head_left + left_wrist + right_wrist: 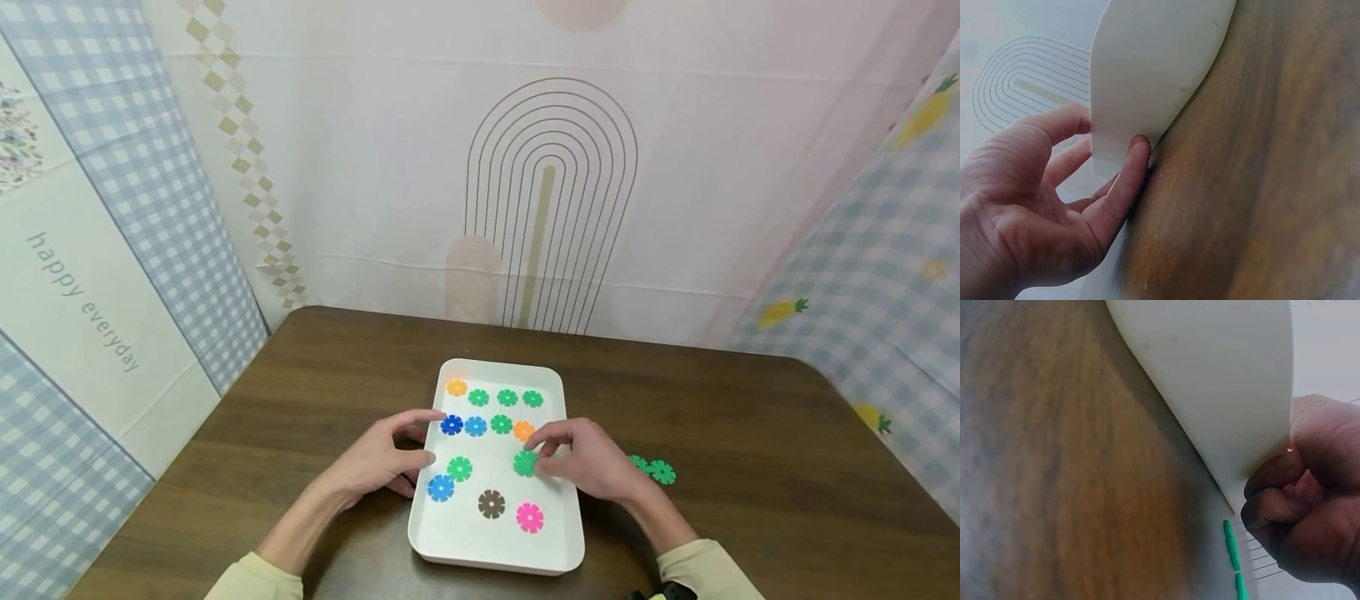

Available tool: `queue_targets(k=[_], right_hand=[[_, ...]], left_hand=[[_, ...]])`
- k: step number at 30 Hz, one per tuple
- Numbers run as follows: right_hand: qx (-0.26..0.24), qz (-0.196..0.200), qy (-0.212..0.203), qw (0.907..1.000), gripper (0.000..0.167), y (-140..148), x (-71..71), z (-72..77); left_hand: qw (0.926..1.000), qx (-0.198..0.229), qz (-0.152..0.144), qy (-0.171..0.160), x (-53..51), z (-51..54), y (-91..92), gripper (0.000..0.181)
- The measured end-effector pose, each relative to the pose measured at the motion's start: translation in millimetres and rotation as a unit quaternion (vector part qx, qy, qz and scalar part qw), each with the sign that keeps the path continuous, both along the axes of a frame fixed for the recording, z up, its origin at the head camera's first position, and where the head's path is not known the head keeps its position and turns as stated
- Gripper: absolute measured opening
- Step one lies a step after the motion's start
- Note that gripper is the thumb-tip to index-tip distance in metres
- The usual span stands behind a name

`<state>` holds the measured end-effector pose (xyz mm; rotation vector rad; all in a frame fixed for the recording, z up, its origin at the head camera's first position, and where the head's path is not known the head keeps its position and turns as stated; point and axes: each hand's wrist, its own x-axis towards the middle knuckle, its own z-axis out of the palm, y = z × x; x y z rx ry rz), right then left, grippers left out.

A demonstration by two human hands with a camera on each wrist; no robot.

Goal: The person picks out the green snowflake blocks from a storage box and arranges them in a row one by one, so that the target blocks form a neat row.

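Observation:
A white tray [495,560] on the table holds several flat notched plastic discs. My left hand [382,454] holds the tray's left wall, thumb and index finger at the rim, other fingers against the outside, as the left wrist view shows. Over the right rim reaches my right hand [588,458], index finger and thumb at the edges of a green notched disc [524,463], pinching it. Just above that lies an orange disc [523,431]. The right wrist view shows curled fingers beyond the tray wall [1210,375]; the disc is hidden there.
Two rows of discs lie in the tray's far half, including a dark blue disc [452,425]. Nearer are a brown disc [491,504] and a pink disc [529,517]. Green discs [662,472] lie on the brown table [750,467] beside my right wrist.

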<state>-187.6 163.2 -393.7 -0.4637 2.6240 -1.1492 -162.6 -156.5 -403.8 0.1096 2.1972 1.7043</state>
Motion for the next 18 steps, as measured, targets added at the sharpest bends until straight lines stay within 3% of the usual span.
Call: queue_targets(k=[8,18], right_hand=[[-0.028,0.012,-0.006,0.9995,0.02,3.6,-2.7,0.1],[-0.068,-0.003,-0.029,0.9973,0.021,9.4,-4.6,3.5]], left_hand=[[0.9999,0.01,-0.006,0.003,0.0,-1.8,-0.3,0.062],[1.0,0.009,-0.004,0.001,-0.2,-1.2,0.0,0.063]])
